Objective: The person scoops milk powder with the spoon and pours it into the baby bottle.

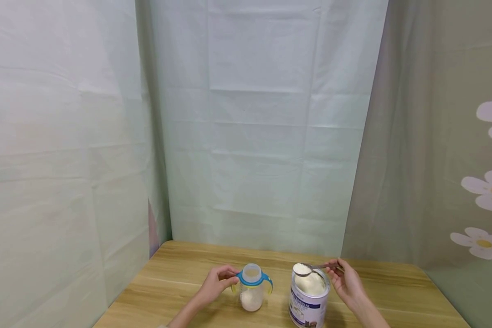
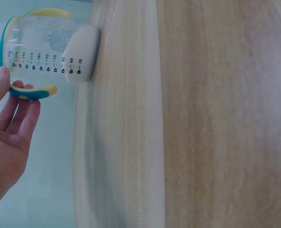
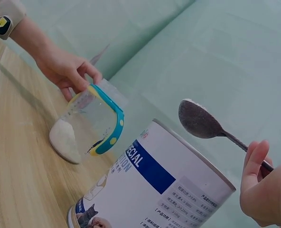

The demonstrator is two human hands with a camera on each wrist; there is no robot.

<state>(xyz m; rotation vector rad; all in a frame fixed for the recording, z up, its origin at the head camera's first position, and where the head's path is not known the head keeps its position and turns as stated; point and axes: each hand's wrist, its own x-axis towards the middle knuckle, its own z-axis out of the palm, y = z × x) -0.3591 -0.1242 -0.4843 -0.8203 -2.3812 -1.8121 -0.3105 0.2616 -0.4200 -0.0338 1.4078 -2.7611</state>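
A clear baby bottle (image 1: 252, 291) with a blue and yellow two-handled collar stands upright on the table, its mouth uncovered. White powder (image 2: 82, 53) fills its bottom, reaching about the 60 to 90 marks. My left hand (image 1: 217, 286) pinches the bottle's left handle (image 2: 33, 92) between thumb and fingers. In my right hand (image 1: 346, 280) is the handle of a metal spoon (image 3: 201, 119), its bowl heaped with powder (image 1: 301, 269). The spoon hangs over the rim of an open milk powder can (image 1: 307, 306), which is full of pale powder almost to the top.
Bottle and can stand side by side on a wood-grain table (image 1: 180, 269), the can to the right. Pale curtains (image 1: 262, 159) enclose the table at the back and sides; the right one carries white flowers (image 1: 485, 243).
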